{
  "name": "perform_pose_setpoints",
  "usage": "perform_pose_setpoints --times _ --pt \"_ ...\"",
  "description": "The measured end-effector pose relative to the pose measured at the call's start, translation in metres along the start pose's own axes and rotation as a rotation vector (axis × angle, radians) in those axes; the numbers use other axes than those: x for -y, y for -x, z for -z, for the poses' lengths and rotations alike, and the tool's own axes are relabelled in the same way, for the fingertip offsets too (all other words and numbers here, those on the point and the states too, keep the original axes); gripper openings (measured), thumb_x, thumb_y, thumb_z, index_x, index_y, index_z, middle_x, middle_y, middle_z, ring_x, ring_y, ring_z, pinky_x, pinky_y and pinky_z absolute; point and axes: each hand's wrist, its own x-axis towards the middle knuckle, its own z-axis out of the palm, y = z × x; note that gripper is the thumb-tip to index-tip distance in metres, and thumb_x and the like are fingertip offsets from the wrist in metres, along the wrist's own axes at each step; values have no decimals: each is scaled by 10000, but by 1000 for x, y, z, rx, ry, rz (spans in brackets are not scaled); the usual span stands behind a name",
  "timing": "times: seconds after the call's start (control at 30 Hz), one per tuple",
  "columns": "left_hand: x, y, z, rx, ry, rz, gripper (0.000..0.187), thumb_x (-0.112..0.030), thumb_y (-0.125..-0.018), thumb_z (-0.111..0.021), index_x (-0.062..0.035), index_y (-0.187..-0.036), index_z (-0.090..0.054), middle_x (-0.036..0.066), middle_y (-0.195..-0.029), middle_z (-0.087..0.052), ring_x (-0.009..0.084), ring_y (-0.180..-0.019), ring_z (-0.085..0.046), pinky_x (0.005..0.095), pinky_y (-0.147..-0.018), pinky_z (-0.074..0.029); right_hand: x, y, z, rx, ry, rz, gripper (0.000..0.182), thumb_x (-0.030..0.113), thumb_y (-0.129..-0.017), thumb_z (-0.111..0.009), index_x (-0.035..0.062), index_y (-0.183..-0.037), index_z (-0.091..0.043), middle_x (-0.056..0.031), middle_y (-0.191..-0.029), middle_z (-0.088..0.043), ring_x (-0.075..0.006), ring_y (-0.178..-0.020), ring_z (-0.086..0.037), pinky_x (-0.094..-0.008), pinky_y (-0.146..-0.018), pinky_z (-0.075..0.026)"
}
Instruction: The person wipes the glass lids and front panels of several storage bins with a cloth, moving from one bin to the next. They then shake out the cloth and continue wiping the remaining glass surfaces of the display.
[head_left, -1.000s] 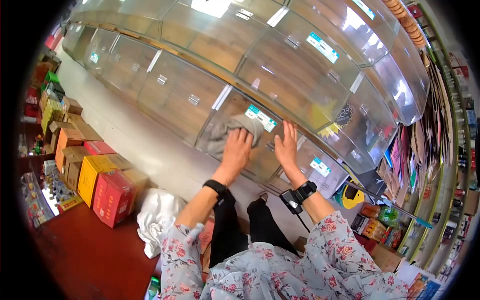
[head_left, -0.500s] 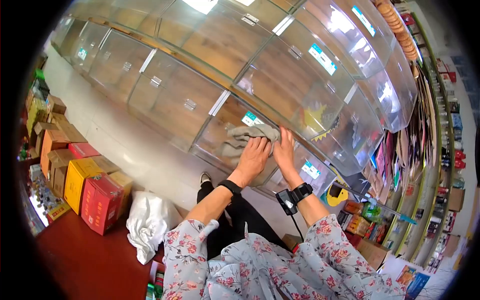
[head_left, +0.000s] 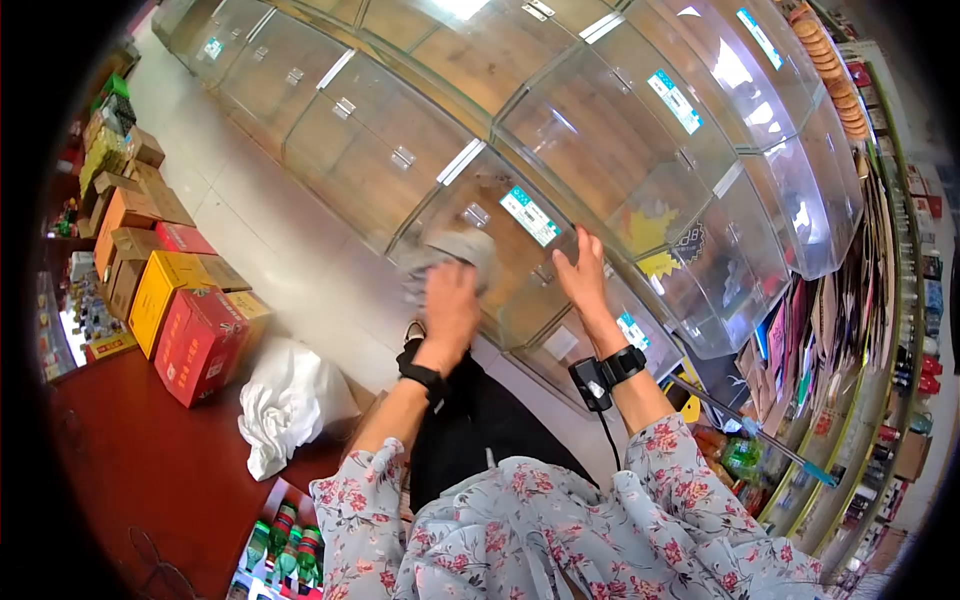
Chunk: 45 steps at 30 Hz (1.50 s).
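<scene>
A grey cloth (head_left: pixel 472 250) is pressed against the front lid of a clear plastic display bin (head_left: pixel 490 185), near the lid's lower left. My left hand (head_left: pixel 452 308) is on the cloth, its fingers smeared by motion but bent over the fabric. To the right, my right hand (head_left: pixel 584 275) rests at the bin's right edge, thumb and fingers apart, holding nothing. A blue-and-white label (head_left: pixel 530 215) sits on the lid above and between my hands. A small metal hinge (head_left: pixel 475 214) shows just above the cloth.
More clear bins (head_left: pixel 600 140) rise in rows ahead. Stacked cartons, among them a red box (head_left: pixel 203 345), stand at left with a white bag (head_left: pixel 290 400). A pole with a blue end (head_left: pixel 790 455) slants at right, beside flattened cardboard (head_left: pixel 830 330).
My left hand has swept the cloth left and down, away from my right hand. The right hand has come off the cloth to the bin's edge. The view has shifted slightly.
</scene>
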Motion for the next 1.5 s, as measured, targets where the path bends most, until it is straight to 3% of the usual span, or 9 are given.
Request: perform_pose_setpoints --times 0.03,0.17,0.3,0.4,0.57,0.8,1.07,1.3,1.5 --pt "-14 13 -5 229 64 -85 364 -63 -755 -596 -42 -1118 -590 173 -1153 -546 368 -1107 -517 494 -978 -400 -2 0 0 -4 21 22 634 214 -861 -647 -7 -1415 -430 -207 -1383 -441 -385 -1320 -404 -433 -1092 -354" --pt "-67 51 -20 202 74 -356 356 -120 -780 -595 -74 -1133 -597 86 -1155 -566 269 -1129 -520 433 -1030 -395 -4 -5 5 31 63 17 639 231 -858 -654 9 -1417 -437 -207 -1381 -446 -386 -1308 -418 -439 -1086 -361" --pt "-33 37 -17 115 76 -554 344 -134 -781 -603 -111 -1124 -614 78 -1106 -588 268 -1060 -558 426 -1010 -410 -15 -10 2 15 147 92 648 249 -855 -680 12 -1412 -452 -201 -1311 -497 -331 -1178 -531 -374 -951 -448" --pt "-5 -8 10 33 23 -97 330 -155 -827 -630 -66 -1145 -612 155 -1151 -598 346 -1094 -561 483 -1021 -404 -14 -10 6 65 139 80 665 239 -845 -681 13 -1422 -439 -204 -1332 -485 -341 -1177 -532 -387 -949 -454" --pt "13 -61 20 -151 -53 131 396 -114 -817 -638 -8 -1193 -572 184 -1264 -535 360 -1194 -481 502 -1063 -369 -14 -6 2 21 219 160 703 248 -828 -687 17 -1435 -419 -216 -1370 -457 -375 -1217 -514 -406 -1006 -436" --pt "-26 48 -35 -259 250 297 404 -139 -887 -594 91 -1211 -520 288 -1280 -484 467 -1190 -441 519 -1068 -341 -5 -4 6 105 167 59 736 253 -833 -676 15 -1464 -381 -216 -1443 -396 -393 -1350 -391 -447 -1104 -356" --pt "54 0 -34 -480 412 553 419 -184 -969 -473 144 -1228 -446 381 -1261 -474 522 -1092 -486 522 -993 -385 -8 -5 2 86 171 97 754 265 -831 -680 3 -1466 -369 -232 -1454 -374 -407 -1347 -388 -451 -1102 -355" --pt "-43 82 -90 124 611 949 373 -208 -956 -446 109 -1146 -494 361 -1171 -543 520 -1031 -541 539 -919 -428 -1 -6 -3 60 226 58 798 288 -815 -694 -8 -1470 -346 -243 -1439 -371 -416 -1343 -377 -453 -1101 -351" --pt "-64 70 -94 249 1482 1401 291 -155 -965 -453 77 -1086 -582 201 -1004 -665 339 -814 -671 487 -593 -516 -5 -6 -4 57 194 61 797 290 -813 -697 -2 -1468 -348 -240 -1434 -370 -420 -1337 -374 -462 -1094 -351"
